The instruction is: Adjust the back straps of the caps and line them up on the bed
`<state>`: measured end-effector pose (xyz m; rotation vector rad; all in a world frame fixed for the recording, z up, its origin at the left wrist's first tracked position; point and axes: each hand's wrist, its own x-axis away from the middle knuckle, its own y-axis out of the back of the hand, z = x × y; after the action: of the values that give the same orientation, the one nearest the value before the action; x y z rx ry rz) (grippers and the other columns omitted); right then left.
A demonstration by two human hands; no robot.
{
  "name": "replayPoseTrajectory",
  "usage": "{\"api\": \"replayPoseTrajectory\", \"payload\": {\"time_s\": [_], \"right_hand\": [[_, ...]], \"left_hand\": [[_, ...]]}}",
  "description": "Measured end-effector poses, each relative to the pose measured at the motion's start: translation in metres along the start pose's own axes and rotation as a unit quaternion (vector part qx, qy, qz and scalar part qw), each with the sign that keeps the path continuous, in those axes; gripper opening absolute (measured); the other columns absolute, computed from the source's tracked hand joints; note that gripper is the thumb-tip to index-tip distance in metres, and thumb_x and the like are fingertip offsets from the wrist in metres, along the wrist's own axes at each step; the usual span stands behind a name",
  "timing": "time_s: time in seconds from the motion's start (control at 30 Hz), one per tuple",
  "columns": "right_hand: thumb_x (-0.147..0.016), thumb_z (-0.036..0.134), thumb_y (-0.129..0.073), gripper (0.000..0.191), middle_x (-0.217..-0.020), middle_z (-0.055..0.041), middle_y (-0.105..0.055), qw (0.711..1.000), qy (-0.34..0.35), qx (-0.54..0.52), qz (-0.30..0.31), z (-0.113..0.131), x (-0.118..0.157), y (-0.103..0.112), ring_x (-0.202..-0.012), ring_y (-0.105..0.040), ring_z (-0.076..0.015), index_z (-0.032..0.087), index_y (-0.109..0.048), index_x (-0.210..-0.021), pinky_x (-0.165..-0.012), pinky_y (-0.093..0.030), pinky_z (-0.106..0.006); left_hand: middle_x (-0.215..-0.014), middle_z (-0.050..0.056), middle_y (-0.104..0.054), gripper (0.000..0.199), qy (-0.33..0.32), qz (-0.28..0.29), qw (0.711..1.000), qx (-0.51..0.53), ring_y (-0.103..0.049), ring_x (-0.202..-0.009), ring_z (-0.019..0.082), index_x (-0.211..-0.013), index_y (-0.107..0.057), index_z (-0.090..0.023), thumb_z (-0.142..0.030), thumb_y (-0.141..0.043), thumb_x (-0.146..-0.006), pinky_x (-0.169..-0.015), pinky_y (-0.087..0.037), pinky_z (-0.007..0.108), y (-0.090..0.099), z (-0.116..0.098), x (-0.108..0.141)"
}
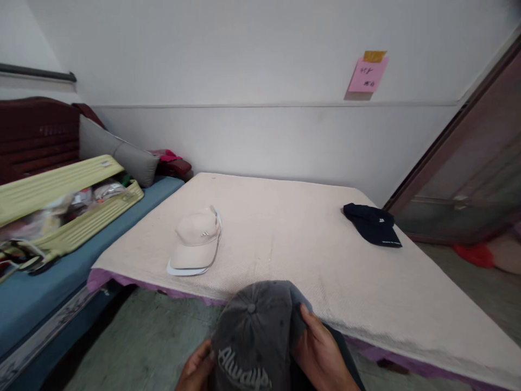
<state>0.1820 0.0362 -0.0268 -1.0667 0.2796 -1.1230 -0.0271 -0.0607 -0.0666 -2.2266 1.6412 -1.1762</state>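
Matt cloth grey cap (260, 331), rough woven cloth table cover (277, 228), smooth wall (228, 60), matt paper note (368, 76)

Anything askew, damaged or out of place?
Yes. On the cream-covered table, a pale brim juts unevenly from under the cream fabric cap, as if stacked. On the blue bed, the ribbed yellow case lies open, contents jumbled. The grey fabric cap between the left hand and right hand shows no visible damage.

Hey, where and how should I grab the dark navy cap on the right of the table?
Probably pinch the brim of the navy cap, coming from the near side: the brim juts toward you and rightward, with the rounded crown behind it. Your right hand seems better placed, though it's holding the gray cap.
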Motion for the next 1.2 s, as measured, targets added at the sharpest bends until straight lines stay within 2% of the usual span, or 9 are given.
{"api": "replayPoseTrajectory", "payload": {"time_s": [0.1,0.23,0.4,0.5,0.57,0.67,0.83,0.97,1.2], "right_hand": [[-0.085,0.041,-0.058,0.028,-0.103,-0.0083,-0.071,0.998,0.024,0.032,0.042,-0.007,-0.011,0.002,-0.1,-0.062,-0.0237,0.021,-0.068,-0.101,-0.09,-0.041,-0.039],[-0.087,0.046,-0.054,0.038,-0.102,-0.0103,-0.07,0.996,0.024,0.069,0.048,-0.011,-0.017,0.011,-0.094,-0.064,-0.0241,0.024,-0.059,-0.117,-0.082,-0.042,-0.037],[-0.088,0.046,-0.052,0.051,-0.1,-0.0125,-0.069,0.996,0.028,0.085,0.014,-0.007,-0.015,0.015,-0.083,-0.066,-0.0226,0.022,-0.044,-0.132,-0.073,-0.043,-0.034],[-0.088,0.044,-0.053,0.049,-0.096,-0.0115,-0.069,0.996,0.035,0.083,0.001,-0.006,-0.013,0.016,-0.077,-0.065,-0.0204,0.021,-0.046,-0.131,-0.068,-0.043,-0.031],[-0.087,0.043,-0.054,0.047,-0.093,-0.0109,-0.069,0.996,0.035,0.083,-0.001,-0.008,-0.013,0.018,-0.074,-0.065,-0.0195,0.02,-0.048,-0.128,-0.065,-0.043,-0.03],[-0.085,0.044,-0.057,0.045,-0.09,-0.0105,-0.069,0.996,0.026,0.083,0.007,-0.016,-0.014,0.023,-0.071,-0.065,-0.0188,0.018,-0.053,-0.122,-0.062,-0.043,-0.029],[-0.083,0.045,-0.061,0.042,-0.086,-0.0091,-0.069,0.997,0.01,0.081,0.0,-0.031,-0.018,0.031,-0.065,-0.064,-0.0166,0.018,-0.059,-0.114,-0.058,-0.042,-0.026],[-0.079,0.046,-0.065,0.041,-0.083,-0.0093,-0.07,0.996,0.004,0.089,-0.013,-0.04,-0.025,0.037,-0.062,-0.065,-0.0165,0.017,-0.062,-0.108,-0.055,-0.042,-0.025],[-0.073,0.046,-0.071,0.044,-0.079,-0.0086,-0.07,0.996,-0.008,0.083,-0.019,-0.044,-0.027,0.035,-0.058,-0.065,-0.0166,0.015,-0.064,-0.103,-0.051,-0.041,-0.024]], "left_hand": [[-0.1,0.009,-0.074,0.03,-0.066,-0.029,0.997,-0.033,-0.064,-0.105,0.03,-0.095,-0.072,-0.023,-0.034,-0.076,-0.067,-0.09,-0.047,0.038,-0.004,-0.041,-0.02],[-0.099,0.01,-0.074,0.038,-0.171,-0.005,0.978,-0.124,-0.066,-0.098,0.026,-0.106,-0.068,-0.018,-0.031,-0.074,-0.071,-0.082,-0.049,0.032,-0.032,-0.12,-0.046],[-0.103,0.006,-0.072,0.042,-0.395,0.072,0.905,-0.14,-0.064,-0.094,0.021,-0.114,-0.064,-0.02,-0.031,-0.071,-0.074,-0.079,-0.048,0.027,-0.085,-0.224,-0.072],[-0.106,0.003,-0.07,0.039,-0.463,0.061,0.876,-0.123,-0.062,-0.093,0.018,-0.112,-0.064,-0.022,-0.03,-0.069,-0.074,-0.076,-0.048,0.024,-0.091,-0.264,-0.098],[-0.107,0.003,-0.069,0.039,-0.446,0.005,0.884,-0.142,-0.061,-0.094,0.017,-0.111,-0.064,-0.021,-0.028,-0.068,-0.073,-0.079,-0.047,0.024,-0.074,-0.274,-0.122],[-0.088,0.002,-0.072,0.034,-0.329,-0.143,0.911,-0.203,-0.063,-0.08,0.017,-0.102,-0.067,-0.017,-0.027,-0.068,-0.07,-0.073,-0.047,0.026,-0.028,-0.266,-0.158],[-0.061,0.0,-0.065,0.016,-0.255,-0.252,0.909,-0.214,-0.058,-0.06,0.016,-0.079,-0.065,-0.012,-0.016,-0.069,-0.064,-0.061,-0.044,0.028,0.037,-0.24,-0.187],[-0.063,-0.001,-0.065,0.011,-0.243,-0.261,0.911,-0.205,-0.059,-0.06,0.015,-0.081,-0.065,-0.014,-0.017,-0.067,-0.071,-0.062,-0.046,0.028,0.046,-0.242,-0.194],[-0.089,0.003,-0.064,0.02,-0.24,-0.268,0.909,-0.211,-0.06,-0.069,0.013,-0.098,-0.06,-0.013,-0.03,-0.056,-0.088,-0.062,-0.052,0.03,0.063,-0.257,-0.191]]}}
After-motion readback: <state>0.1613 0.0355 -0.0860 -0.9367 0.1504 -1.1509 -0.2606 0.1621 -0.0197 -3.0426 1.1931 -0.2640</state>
